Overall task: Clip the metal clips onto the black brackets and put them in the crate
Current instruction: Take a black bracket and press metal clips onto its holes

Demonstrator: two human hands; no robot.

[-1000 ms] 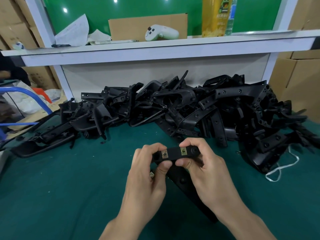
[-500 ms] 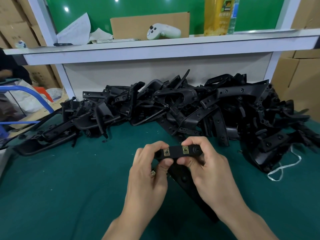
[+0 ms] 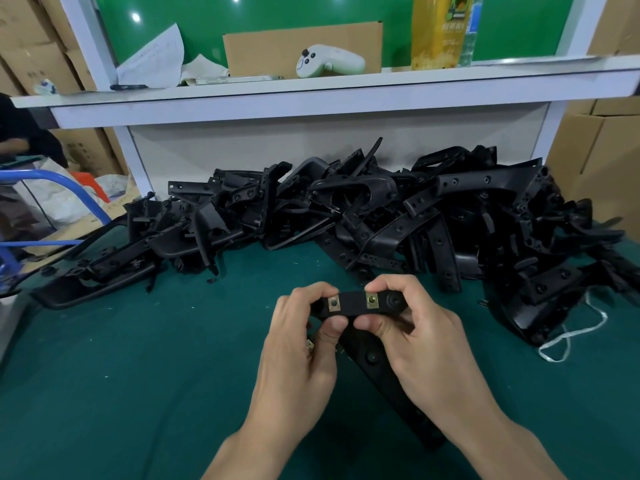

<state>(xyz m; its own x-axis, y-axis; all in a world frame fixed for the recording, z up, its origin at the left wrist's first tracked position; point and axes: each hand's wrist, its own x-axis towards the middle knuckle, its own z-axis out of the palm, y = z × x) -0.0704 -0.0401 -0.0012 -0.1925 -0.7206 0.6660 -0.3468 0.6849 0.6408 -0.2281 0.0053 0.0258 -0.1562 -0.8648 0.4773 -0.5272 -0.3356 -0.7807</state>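
Note:
I hold one long black bracket (image 3: 353, 304) above the green table, its top end level with my fingers and its lower part running down between my wrists. Two brass metal clips sit on that top end, the left clip (image 3: 334, 303) and the right clip (image 3: 372, 301). My left hand (image 3: 303, 344) pinches the bracket at the left clip, thumb below and fingers above. A further clip (image 3: 309, 344) peeks out of that palm. My right hand (image 3: 412, 327) grips the bracket's right end beside the right clip. No crate is in view.
A big heap of black brackets (image 3: 381, 216) fills the back of the green table (image 3: 138, 375). A white cord (image 3: 568, 337) lies at the right. Above runs a white shelf (image 3: 311, 95) with a game controller, paper and cardboard. Cardboard boxes stand at both sides, a blue cart frame at left.
Both hands and the bracket stay in almost the same place; the bracket has shifted only slightly upward in view. The grip has not changed.

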